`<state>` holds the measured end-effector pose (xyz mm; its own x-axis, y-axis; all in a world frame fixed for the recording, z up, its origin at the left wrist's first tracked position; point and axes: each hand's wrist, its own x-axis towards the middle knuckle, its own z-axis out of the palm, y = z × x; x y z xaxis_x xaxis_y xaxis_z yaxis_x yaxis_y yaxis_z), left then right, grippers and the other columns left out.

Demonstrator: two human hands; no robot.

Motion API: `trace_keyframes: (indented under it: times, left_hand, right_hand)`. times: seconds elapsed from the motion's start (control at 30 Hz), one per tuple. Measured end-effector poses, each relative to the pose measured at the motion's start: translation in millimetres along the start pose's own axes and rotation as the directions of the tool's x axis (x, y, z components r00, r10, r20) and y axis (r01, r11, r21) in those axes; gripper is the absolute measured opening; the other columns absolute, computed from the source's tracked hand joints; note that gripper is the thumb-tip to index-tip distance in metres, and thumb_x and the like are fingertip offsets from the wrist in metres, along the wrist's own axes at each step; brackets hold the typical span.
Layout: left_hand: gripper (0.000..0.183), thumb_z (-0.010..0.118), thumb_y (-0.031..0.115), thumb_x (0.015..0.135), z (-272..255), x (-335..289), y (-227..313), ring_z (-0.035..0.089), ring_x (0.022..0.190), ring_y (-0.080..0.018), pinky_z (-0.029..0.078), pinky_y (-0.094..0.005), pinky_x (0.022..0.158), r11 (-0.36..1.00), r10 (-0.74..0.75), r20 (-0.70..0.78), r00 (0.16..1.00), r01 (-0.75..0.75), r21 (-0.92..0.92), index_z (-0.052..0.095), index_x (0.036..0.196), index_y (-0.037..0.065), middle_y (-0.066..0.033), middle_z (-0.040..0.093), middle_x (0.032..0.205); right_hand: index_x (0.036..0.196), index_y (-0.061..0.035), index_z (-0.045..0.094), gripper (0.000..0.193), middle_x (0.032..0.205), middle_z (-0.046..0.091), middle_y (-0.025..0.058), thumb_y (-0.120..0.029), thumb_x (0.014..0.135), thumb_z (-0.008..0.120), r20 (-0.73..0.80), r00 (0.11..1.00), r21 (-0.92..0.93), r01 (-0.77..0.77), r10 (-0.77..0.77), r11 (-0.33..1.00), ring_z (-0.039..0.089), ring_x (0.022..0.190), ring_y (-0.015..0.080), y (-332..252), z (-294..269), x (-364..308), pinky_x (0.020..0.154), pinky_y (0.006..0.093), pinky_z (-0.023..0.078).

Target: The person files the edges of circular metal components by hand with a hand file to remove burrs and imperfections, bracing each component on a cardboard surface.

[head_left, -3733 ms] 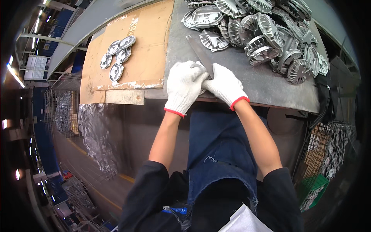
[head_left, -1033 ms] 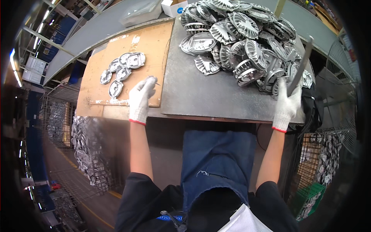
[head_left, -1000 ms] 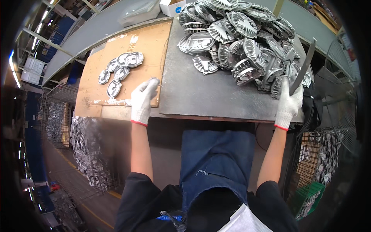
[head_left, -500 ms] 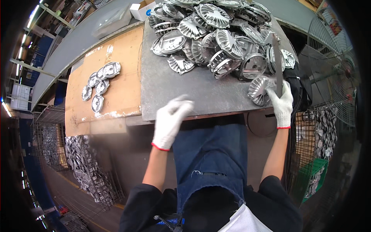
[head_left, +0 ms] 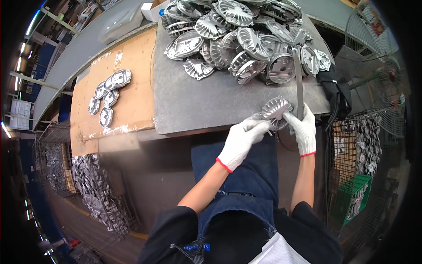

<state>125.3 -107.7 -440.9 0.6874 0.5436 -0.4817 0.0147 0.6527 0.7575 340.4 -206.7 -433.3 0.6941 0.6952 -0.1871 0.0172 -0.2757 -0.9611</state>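
My left hand (head_left: 244, 140), in a white knit glove with a red cuff, pinches the left side of a round, finned metal casting (head_left: 277, 108). On the casting's right side rest the thumb and fingers of my right hand (head_left: 303, 132), gloved the same way. That hand also grips a long flat file (head_left: 299, 83), its grey blade pointing away from me. The casting is held just above the table's front edge, fins up. Its underside is hidden. Beyond it lies a heap of similar castings (head_left: 250, 42) on the grey tabletop (head_left: 198, 103).
Several castings (head_left: 110, 97) lie on a cardboard sheet (head_left: 136, 88) to the left. Wire cages of castings (head_left: 94, 189) stand below on the left, and others on the right near a green crate (head_left: 358, 198). A caged fan (head_left: 382, 83) stands at far right.
My left hand has moved right and taken hold of the casting's edge. My right hand has brought the casting and the file left, toward my middle.
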Motion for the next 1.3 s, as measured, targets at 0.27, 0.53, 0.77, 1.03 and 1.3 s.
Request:
trace_keyframes:
  times: [0.27, 0.53, 0.77, 1.03, 1.3]
  left_hand:
    - [0.028, 0.071, 0.02, 0.112, -64, -26, 42, 0.069, 0.131, -0.0309, 0.059, -0.0508, 0.112, 0.83, 0.381, -0.163, 0.91, -0.415, -0.373, 0.074, 0.127, -0.003, -0.0171, 0.068, 0.149]
    - [0.027, 0.071, 0.008, 0.112, -149, -44, 71, 0.072, 0.123, -0.0238, 0.059, -0.0377, 0.109, 0.701, 0.543, -0.491, 0.681, -0.69, -0.182, 0.072, 0.133, -0.008, -0.0174, 0.073, 0.138]
    - [0.027, 0.083, 0.02, 0.103, -141, -60, 69, 0.067, 0.135, -0.0253, 0.055, -0.0409, 0.113, 0.676, 0.72, -0.422, 0.55, -0.421, 0.604, 0.085, 0.121, 0.0, -0.0174, 0.077, 0.138]
    - [0.023, 0.088, 0.031, 0.093, -154, -26, 82, 0.065, 0.132, -0.0349, 0.053, -0.0466, 0.113, 0.102, 0.844, -0.058, 0.533, -0.053, 0.993, 0.092, 0.109, 0.015, -0.0113, 0.08, 0.129]
    - [0.025, 0.083, 0.032, 0.096, -151, -10, 92, 0.07, 0.123, -0.0299, 0.055, -0.0421, 0.107, 0.119, 0.793, -0.047, 0.608, -0.079, 0.99, 0.092, 0.109, 0.013, -0.0107, 0.082, 0.12]
  right_hand:
    - [0.115, -0.007, 0.07, 0.028, 0.084, 0.061, -0.0049, 0.001, 0.092, 0.084, 0.192, 0.976, 0.175, 0.069, -0.103, 0.982, 0.058, 0.072, 0.0048, -56, 77, -48, 0.065, 0.0236, 0.048]
    - [0.121, -0.0032, 0.074, 0.035, 0.115, 0.07, 0.0139, -0.017, 0.091, 0.085, 0.527, 0.836, -0.03, 0.196, -0.151, 0.98, 0.071, 0.102, 0.03, -32, 192, -59, 0.093, 0.041, 0.058]
    - [0.11, -0.0036, 0.071, 0.02, 0.094, 0.069, 0.002, -0.007, 0.096, 0.084, 0.29, 0.956, 0.071, 0.017, -0.037, 0.997, 0.062, 0.079, 0.0092, -11, 178, -65, 0.074, 0.0299, 0.053]
    - [0.1, -0.0041, 0.07, 0.02, 0.08, 0.068, 0.001, -0.015, 0.096, 0.086, 0.368, 0.929, -0.06, -0.016, 0.037, 0.998, 0.06, 0.073, 0.0089, -6, 147, -59, 0.071, 0.0309, 0.052]
    - [0.101, -0.0037, 0.07, 0.032, 0.079, 0.068, 0.0069, -0.03, 0.097, 0.088, 0.455, 0.889, -0.197, 0.057, 0.04, 0.979, 0.062, 0.071, 0.0154, -1, 133, -52, 0.072, 0.0355, 0.054]
